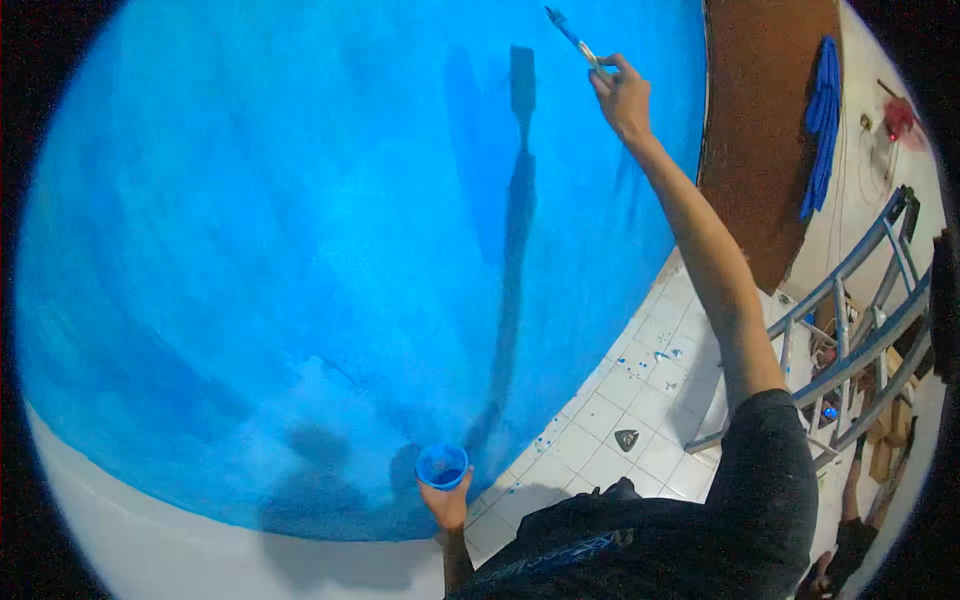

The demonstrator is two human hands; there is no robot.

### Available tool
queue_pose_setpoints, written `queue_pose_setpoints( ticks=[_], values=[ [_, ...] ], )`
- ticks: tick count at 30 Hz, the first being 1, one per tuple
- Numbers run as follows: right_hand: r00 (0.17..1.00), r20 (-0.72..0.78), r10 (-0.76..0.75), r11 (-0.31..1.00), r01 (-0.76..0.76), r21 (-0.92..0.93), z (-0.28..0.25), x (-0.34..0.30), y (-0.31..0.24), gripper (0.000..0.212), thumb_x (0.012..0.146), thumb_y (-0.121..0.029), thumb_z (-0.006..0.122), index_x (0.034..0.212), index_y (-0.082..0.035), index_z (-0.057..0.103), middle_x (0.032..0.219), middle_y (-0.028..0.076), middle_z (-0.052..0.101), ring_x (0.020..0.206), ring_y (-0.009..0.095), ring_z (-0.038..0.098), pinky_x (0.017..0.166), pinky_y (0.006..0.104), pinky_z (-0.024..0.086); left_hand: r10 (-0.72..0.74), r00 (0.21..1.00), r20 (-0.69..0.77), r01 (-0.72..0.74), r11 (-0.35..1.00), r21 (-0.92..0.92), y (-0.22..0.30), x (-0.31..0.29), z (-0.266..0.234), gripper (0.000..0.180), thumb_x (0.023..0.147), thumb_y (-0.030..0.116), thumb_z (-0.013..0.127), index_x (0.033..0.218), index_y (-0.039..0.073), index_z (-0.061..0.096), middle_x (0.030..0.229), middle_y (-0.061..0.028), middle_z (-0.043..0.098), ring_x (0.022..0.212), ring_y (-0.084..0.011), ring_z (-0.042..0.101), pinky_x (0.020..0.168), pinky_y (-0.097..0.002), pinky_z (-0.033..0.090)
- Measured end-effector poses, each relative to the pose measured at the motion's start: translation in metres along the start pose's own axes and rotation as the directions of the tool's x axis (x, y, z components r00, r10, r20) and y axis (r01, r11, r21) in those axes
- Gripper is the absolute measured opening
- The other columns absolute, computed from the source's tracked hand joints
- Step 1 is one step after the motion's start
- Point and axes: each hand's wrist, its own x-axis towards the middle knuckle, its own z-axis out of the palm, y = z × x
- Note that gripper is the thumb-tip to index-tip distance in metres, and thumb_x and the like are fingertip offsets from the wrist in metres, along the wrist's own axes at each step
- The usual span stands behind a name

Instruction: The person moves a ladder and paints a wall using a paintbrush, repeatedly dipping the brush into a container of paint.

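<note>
My right hand (624,101) is raised high, its fingers closed around the pale handle of a paintbrush (574,38). Blue paint coats the brush's bristles, which point up and left. The brush's shadow falls on the blue-painted wall (330,200) some way from it, so the bristles look apart from the surface. Low in front of me, my left hand (447,503) grips a blue paint cup (442,466) from below and the side. Some darker blue paint lies at the cup's bottom.
White floor tiles (597,415) carry blue drips and a dark triangular object (626,440). A metal ladder (850,340) stands at the right. Behind it is clutter, and a partly seen person (853,545). Blue cloth (823,130) hangs by a brown panel (765,130).
</note>
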Motion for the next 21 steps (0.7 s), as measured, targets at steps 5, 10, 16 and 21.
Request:
queue_pose_setpoints(
  ticks=[5,10,16,21],
  values=[
    [0.92,0.391,0.017,0.984,-0.085,0.156,0.048,-0.209,-0.004,0.008,0.082,-0.013,0.057,0.083,-0.006,0.057,0.069,0.016,0.059,0.059,0.031,0.057,0.053,0.0401,0.043,-0.029,1.0,0.001,0.029,0.999,-0.041,-0.025,0.005,-0.004,0.062,0.057,0.005,0.083,0.109,0.0,0.049,0.101,-0.0089,0.057,0.092,-0.0194,0.055,0.081,-0.0334,0.045],
    [0.082,0.973,0.214,0.927,-0.33,-0.176,-0.059,-0.483,-0.057,0.028,0.079,-0.037,0.061,0.091,-0.013,0.066,0.085,0.017,0.065,0.08,0.035,0.063,0.071,0.0469,0.049,-0.04,0.999,0.034,0.041,0.999,-0.017,0.003,0.007,0.017,0.059,0.058,0.003,0.083,0.107,0.0,0.05,0.1,-0.0086,0.057,0.09,-0.019,0.056,0.079,-0.0328,0.046],
    [0.033,0.987,0.157,0.977,-0.153,-0.15,-0.031,-0.369,-0.062,0.034,0.076,-0.047,0.064,0.089,-0.015,0.065,0.088,0.014,0.063,0.085,0.032,0.06,0.07,0.0453,0.048,-0.013,0.999,0.05,0.013,1.0,-0.003,0.018,0.004,0.015,0.066,0.056,0.005,0.084,0.112,-0.001,0.047,0.106,-0.0104,0.056,0.094,-0.0208,0.055,0.082,-0.0344,0.046],
    [0.702,0.703,-0.119,0.991,0.132,0.036,0.01,-0.097,-0.069,0.018,0.083,-0.027,0.062,0.088,-0.01,0.066,0.076,0.016,0.064,0.063,0.032,0.061,0.057,0.0417,0.047,0.081,0.995,0.053,-0.093,0.946,0.309,0.0,-0.008,0.011,0.076,0.057,0.009,0.085,0.119,-0.001,0.043,0.113,-0.0125,0.054,0.099,-0.0228,0.055,0.087,-0.0362,0.045]
  ],
)
